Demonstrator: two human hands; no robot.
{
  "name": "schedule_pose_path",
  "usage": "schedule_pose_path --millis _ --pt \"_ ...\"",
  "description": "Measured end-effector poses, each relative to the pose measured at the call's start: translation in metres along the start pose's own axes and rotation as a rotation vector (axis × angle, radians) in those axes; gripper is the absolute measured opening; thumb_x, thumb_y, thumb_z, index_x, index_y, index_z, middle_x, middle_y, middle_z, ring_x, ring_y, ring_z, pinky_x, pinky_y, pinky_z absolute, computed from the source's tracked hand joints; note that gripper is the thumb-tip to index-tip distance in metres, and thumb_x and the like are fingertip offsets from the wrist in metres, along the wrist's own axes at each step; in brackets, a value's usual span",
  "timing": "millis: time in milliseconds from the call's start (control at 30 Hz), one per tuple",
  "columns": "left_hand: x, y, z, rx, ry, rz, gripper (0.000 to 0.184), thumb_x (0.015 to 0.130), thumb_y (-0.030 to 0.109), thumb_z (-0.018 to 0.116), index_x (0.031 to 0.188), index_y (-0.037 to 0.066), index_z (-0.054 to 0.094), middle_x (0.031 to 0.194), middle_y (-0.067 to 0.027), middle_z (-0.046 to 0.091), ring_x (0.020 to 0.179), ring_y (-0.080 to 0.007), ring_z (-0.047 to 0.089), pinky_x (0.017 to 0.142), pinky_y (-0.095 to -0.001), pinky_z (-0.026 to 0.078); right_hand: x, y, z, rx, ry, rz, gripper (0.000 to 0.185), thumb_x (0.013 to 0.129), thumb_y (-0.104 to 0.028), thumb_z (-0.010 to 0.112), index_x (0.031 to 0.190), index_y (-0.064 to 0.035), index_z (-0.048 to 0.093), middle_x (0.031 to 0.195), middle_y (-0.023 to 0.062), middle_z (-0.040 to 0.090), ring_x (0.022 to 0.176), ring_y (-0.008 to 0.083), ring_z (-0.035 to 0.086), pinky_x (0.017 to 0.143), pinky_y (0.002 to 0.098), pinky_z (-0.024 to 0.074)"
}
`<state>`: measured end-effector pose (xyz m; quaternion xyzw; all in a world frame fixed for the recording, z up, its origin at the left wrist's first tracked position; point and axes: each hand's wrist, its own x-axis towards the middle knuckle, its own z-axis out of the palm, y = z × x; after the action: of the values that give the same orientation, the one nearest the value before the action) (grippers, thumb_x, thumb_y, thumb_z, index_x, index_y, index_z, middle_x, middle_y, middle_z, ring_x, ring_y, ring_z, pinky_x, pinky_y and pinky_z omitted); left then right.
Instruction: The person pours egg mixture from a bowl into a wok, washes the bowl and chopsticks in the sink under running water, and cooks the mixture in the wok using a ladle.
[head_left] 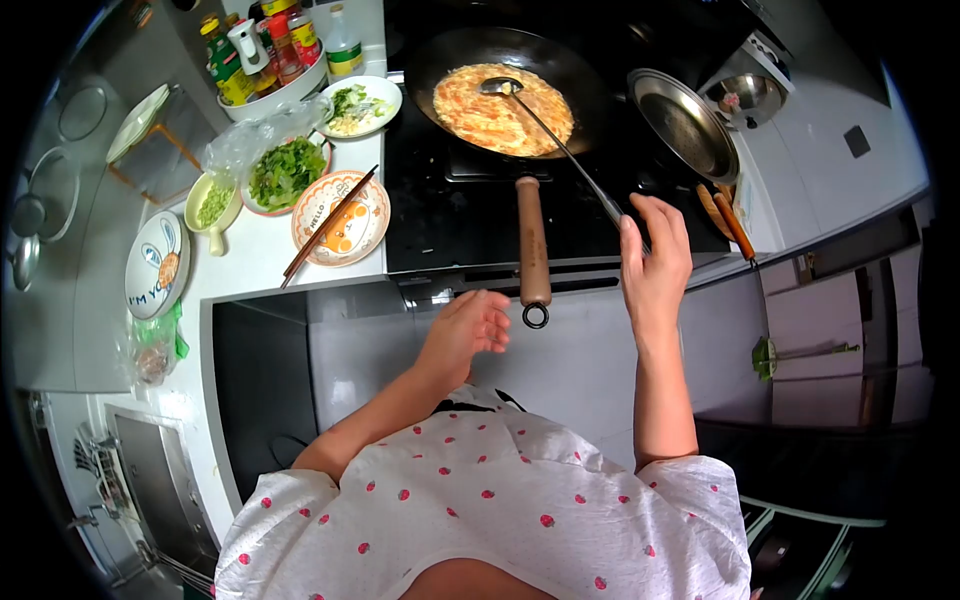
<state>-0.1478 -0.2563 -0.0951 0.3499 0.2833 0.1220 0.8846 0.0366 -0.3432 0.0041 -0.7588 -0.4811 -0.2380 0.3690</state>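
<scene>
My right hand (657, 262) is closed around the handle end of a long metal ladle (567, 150). The ladle's bowl rests in an orange-yellow egg-like mixture (465, 112) inside a dark wok (425, 70). The wok sits on the black stove, its wooden handle (533, 240) pointing toward me. My left hand (475, 332) is held in the air just left of the handle's ring, fingers apart and slightly curled, holding nothing.
On the left counter (270, 278) are a patterned plate (368, 225) with chopsticks (330, 226), leafy greens (287, 173), a plate of chopped vegetables (385, 92), a green bowl (230, 210) and bottles (228, 65). A metal pan (685, 122) lies right of the wok.
</scene>
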Motion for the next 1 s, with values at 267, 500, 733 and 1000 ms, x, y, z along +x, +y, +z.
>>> schedule_pose_path --millis 267,500,733,1000 --pt "-0.004 -0.030 -0.023 0.287 -0.069 -0.057 0.035 0.092 0.031 0.046 0.074 0.003 0.055 0.069 -0.0043 0.054 0.063 -0.0127 0.052 0.061 -0.0247 0.044 -0.085 -0.078 -0.035 0.566 -0.188 0.088 0.004 0.074 -0.005 0.063 0.072 -0.0021 0.060 0.061 0.0083 0.055 0.048 0.0180 0.052 0.044 0.0268 0.0412" --pt "-0.004 -0.079 -0.039 0.345 -0.187 -0.283 0.041 0.092 0.037 0.045 0.067 0.005 0.053 0.068 -0.0048 0.055 0.062 -0.0131 0.052 0.061 -0.0250 0.044 -0.210 -0.052 0.008 0.536 -0.604 0.707 0.018 0.083 -0.019 0.057 0.074 -0.0037 0.058 0.060 0.0117 0.054 0.052 0.0253 0.052 0.050 0.0336 0.0405" --pt "-0.005 -0.117 -0.060 0.444 -0.152 -0.366 0.037 0.092 0.036 0.045 0.074 0.005 0.055 0.069 -0.0046 0.055 0.058 -0.0118 0.051 0.053 -0.0233 0.042 -0.248 -0.042 0.021 0.525 -0.819 0.682 0.022 0.085 -0.028 0.052 0.082 -0.0081 0.060 0.067 0.0147 0.059 0.063 0.0335 0.057 0.057 0.0411 0.0444" --pt "0.016 -0.119 -0.008 0.335 0.116 -0.225 0.020 0.089 0.019 0.045 0.091 0.003 0.057 0.079 -0.0029 0.057 0.067 -0.0117 0.053 0.061 -0.0235 0.044 -0.212 0.014 0.003 0.478 -0.950 0.388 0.021 0.083 -0.022 0.051 0.097 -0.0100 0.060 0.086 0.0151 0.061 0.077 0.0351 0.059 0.069 0.0432 0.0457"
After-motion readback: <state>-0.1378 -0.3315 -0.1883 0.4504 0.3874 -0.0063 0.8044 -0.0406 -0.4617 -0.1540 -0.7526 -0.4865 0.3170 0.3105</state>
